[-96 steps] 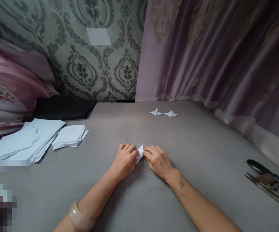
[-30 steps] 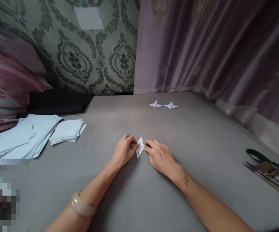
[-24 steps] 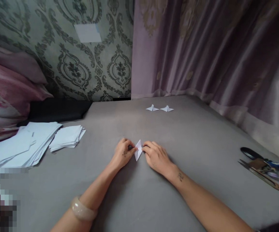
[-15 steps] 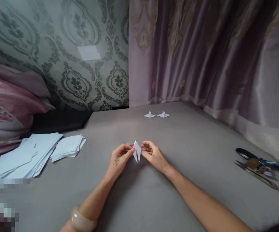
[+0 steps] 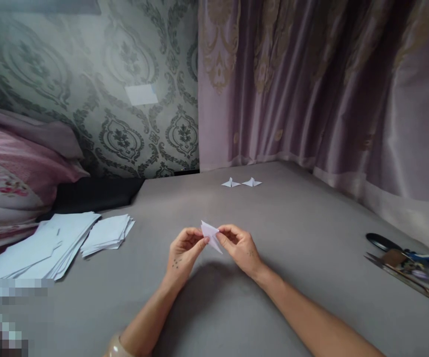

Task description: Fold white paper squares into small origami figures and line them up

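Observation:
A small folded piece of white paper [image 5: 211,235] is held up between my two hands, over the middle of the grey surface. My left hand [image 5: 185,250] pinches its left side between thumb and fingers. On the other side, my right hand [image 5: 239,247] has thumb and fingertips closed on the paper's right corner. The piece tilts, with one point at the upper left and another at the lower right. Farther back, two folded white paper figures [image 5: 231,183] stand side by side, each with wing-like points.
Stacked white sheets [image 5: 39,248] lie at the left, beside a pile of smaller paper squares [image 5: 108,233]. A black folded item [image 5: 98,196] and pink floral fabric [image 5: 9,183] are behind them. Scissors [image 5: 402,272] and other small tools lie at the far right. A curtain [image 5: 292,99] borders the surface.
The folded paper has turned from upright, with two legs pointing down, to a slanted position. My right hand has closed onto its right corner. The view has tilted slightly upward.

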Tool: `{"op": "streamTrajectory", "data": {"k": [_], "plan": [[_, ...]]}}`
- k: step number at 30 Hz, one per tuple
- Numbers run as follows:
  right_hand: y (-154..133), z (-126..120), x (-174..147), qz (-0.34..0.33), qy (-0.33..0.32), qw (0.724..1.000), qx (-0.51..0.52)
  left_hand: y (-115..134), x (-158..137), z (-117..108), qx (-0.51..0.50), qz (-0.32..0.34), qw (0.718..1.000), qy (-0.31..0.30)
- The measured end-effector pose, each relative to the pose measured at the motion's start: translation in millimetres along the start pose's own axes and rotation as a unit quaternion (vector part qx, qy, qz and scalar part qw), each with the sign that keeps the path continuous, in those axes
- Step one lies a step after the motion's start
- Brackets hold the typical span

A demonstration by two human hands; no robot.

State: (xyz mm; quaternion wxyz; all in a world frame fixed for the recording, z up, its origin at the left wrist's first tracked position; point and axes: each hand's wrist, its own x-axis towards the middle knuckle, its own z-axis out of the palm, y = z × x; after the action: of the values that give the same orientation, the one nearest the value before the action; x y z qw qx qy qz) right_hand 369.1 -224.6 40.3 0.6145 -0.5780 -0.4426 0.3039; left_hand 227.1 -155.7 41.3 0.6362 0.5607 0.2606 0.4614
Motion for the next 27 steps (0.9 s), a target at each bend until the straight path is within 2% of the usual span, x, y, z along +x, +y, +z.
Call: {"op": "streamTrajectory", "data": {"k": [5,9,14,17,22,27], "plan": [[-5.7,1.1,-3.6,-0.045,-0.001,0.998,-0.035,0.3,0.2,0.5,-0.026,-0.031,0.999,-0.014],[-5.8,2.3,-7.5,-0.116,0.047,0.988,-0.086,1.0,-0.6,0.7,0.004,-0.042,0.999,-0.024],[-5.7,2.4,-11.7,-0.257,0.054,0.948,-0.180,-3.2,-0.1,0.0,0.015,-0.001,1.000,0.024],[-5.8,2.2,-13.0,-0.298,0.059,0.925,-0.227,-6.4,0.9,-1.5,0.019,0.009,0.999,0.037],[-7.4,4.1,-15.0,-0.306,0.054,0.920,-0.241,-5.5,0.7,-2.0,0.036,0.015,0.998,0.049],[-9.2,6.3,-13.1,-0.246,0.039,0.952,-0.178,1.1,-2.1,0.3,0.063,0.027,0.998,-0.013]]}}
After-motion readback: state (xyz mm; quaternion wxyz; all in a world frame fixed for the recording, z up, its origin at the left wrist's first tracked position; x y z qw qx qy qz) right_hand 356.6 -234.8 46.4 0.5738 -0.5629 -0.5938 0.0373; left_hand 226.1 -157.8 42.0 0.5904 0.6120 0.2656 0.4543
